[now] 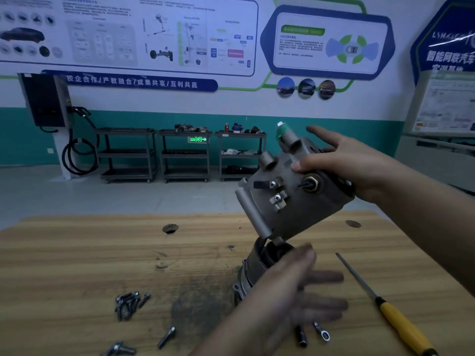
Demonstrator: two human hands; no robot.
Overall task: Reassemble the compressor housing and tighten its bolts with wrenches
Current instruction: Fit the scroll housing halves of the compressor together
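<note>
My right hand [341, 165] grips a grey metal compressor housing [290, 191], tilted in the air, its lower edge just above the compressor body [259, 263] that stands on the wooden table [77, 253]. The housing has a green-capped port [282, 131], two screws and a brass fitting. My left hand [295, 286], blurred, is open with fingers spread in front of the body; whether it touches it is unclear. A pile of several bolts [128, 304] lies at the left, and loose bolts [167, 336] lie nearer. A wrench end [322, 332] and a socket [301, 336] show below my left hand.
A yellow-handled screwdriver [390, 312] lies on the right of the table. A dark stain [200, 299] marks the tabletop, which has two round holes [170, 228]. Three metal carts [185, 155] stand against the far wall, with a charger unit [45, 101] at the left.
</note>
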